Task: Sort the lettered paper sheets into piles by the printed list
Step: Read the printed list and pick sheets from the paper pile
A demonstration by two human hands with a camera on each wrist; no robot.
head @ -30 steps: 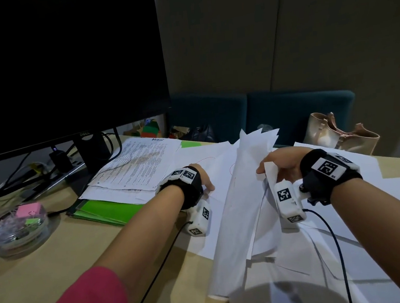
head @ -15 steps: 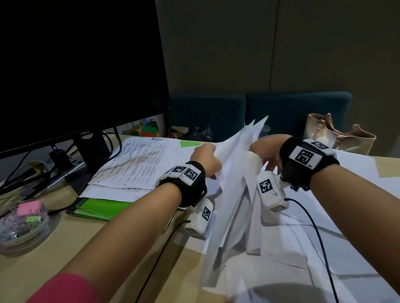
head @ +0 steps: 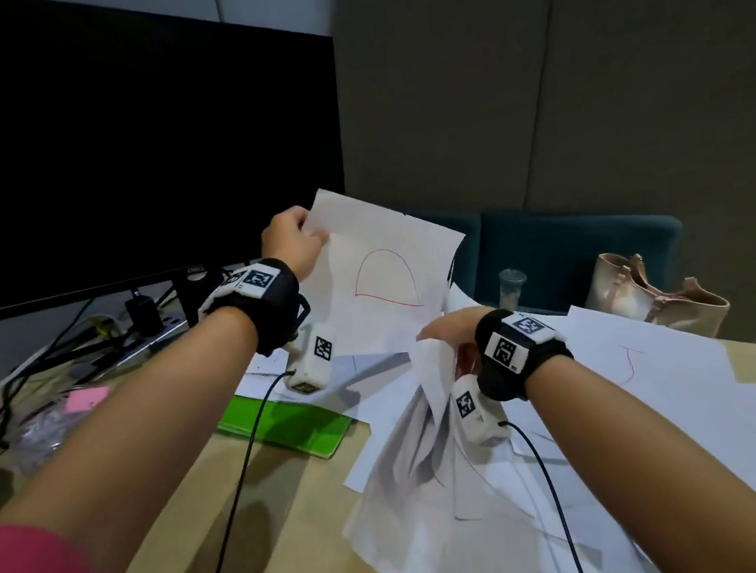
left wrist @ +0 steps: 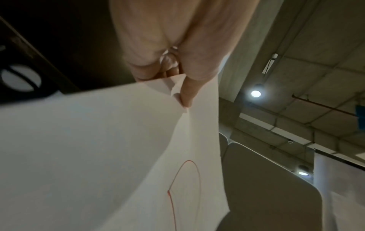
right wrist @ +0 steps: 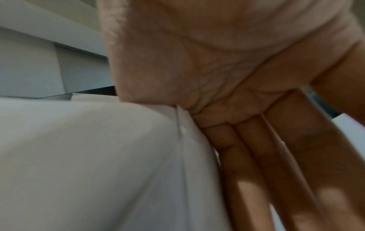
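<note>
From the head view, the left hand (head: 290,242) pinches the corner of a sheet (head: 384,276) bearing a red D, raised before the dark monitor (head: 134,162), while the right hand (head: 453,332) clasps a drooping bundle of sheets (head: 414,469) over the worktop (head: 269,507), near a green folder (head: 288,424) and a beige bag (head: 648,300). At the left wrist, thumb and fingers (left wrist: 187,92) nip that sheet's (left wrist: 88,156) corner. At the right wrist, straight fingers (right wrist: 256,156) back the bundle (right wrist: 88,164), the palm's heel over its edge.

Sheet (head: 384,271) now aloft in left hand (head: 290,244)

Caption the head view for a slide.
Left hand lifts a sheet with a red D while right hand holds the remaining stack of sheets.
</note>
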